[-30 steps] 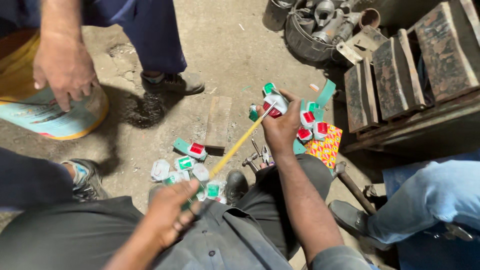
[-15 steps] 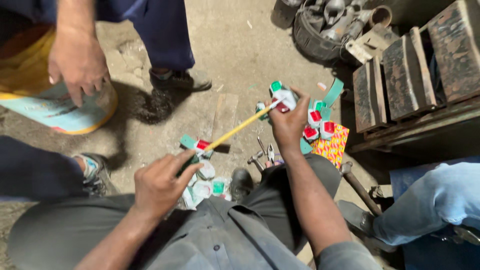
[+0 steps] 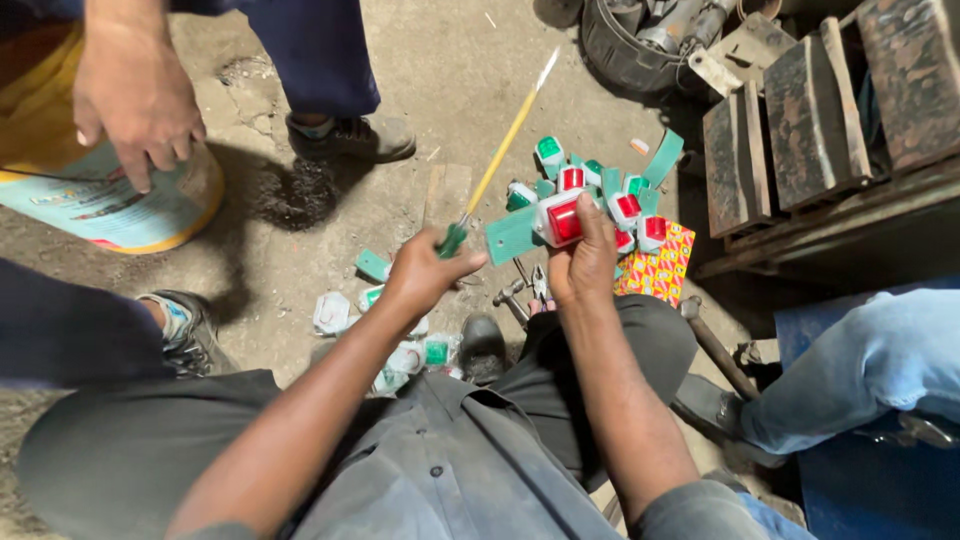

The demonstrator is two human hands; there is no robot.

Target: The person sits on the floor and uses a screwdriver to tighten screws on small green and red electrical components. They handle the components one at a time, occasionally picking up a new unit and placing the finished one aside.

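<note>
My left hand (image 3: 425,270) grips the green handle of a long yellow-shafted screwdriver (image 3: 505,135), whose tip points up and away over the floor. My right hand (image 3: 585,255) holds a white lamp unit with a red lens (image 3: 560,218), fixed on a green strip (image 3: 512,235). Just beyond it, several more red and green lamp units (image 3: 600,185) lie in a cluster on the concrete. More small units (image 3: 400,350) lie by my knees, partly hidden behind my left arm.
Another person's hand (image 3: 135,100) hangs above a yellow and blue bucket (image 3: 110,205) at the left, their shoe (image 3: 350,135) close by. Dark blocks (image 3: 790,140) stand at the right, with an orange patterned packet (image 3: 660,265), pliers (image 3: 540,285) and a jeans-clad leg (image 3: 870,365) near them.
My left hand has come up and taken the screwdriver by its handle, swinging the shaft upward. My right hand has lifted a red lamp unit off the cluster.
</note>
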